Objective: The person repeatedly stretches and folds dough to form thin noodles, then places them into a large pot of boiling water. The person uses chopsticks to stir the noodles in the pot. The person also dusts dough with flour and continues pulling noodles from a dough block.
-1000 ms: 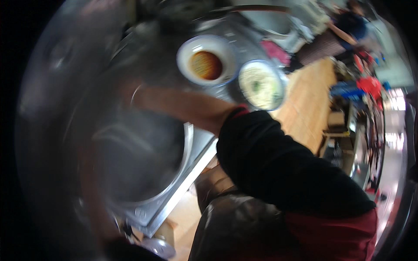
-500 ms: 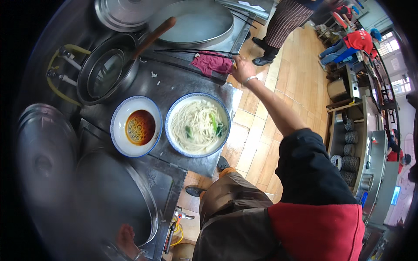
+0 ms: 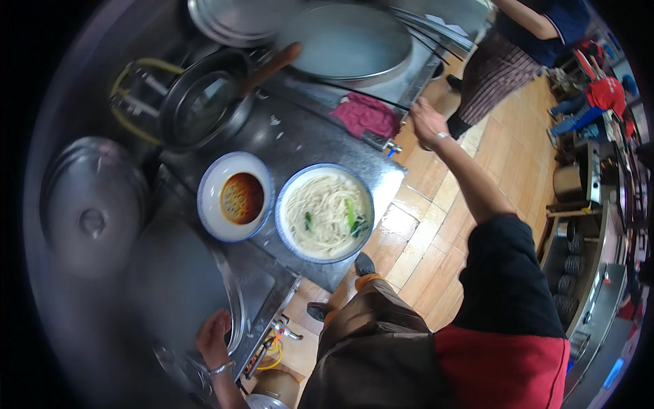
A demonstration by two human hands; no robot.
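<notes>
My right hand [image 3: 429, 124] is stretched out past the far right edge of the metal counter. It is closed on the end of long dark chopsticks [image 3: 354, 90], which reach left over a crumpled pink cloth [image 3: 368, 116]. Low at the left, my left hand [image 3: 214, 335] hovers by the rim of a large steaming pot [image 3: 238, 300]. Its fingers are loosely bent, with nothing visible in them. Between the hands stand a bowl of white noodles [image 3: 323, 211] with green leaves and a bowl of dark brown sauce [image 3: 243, 198].
A dark pan [image 3: 174, 116] with a wooden-handled tool [image 3: 272, 67] across it sits at the far left. Behind is a wide round vat [image 3: 347, 41] of cloudy liquid. A metal lid [image 3: 92, 184] lies left. A person in a striped apron [image 3: 490, 88] stands beyond the counter.
The view has shifted, so the counter appears further right. My left hand has come up beside the pot rim. My right hand, still gripping the chopsticks, has drawn slightly away from the cloth.
</notes>
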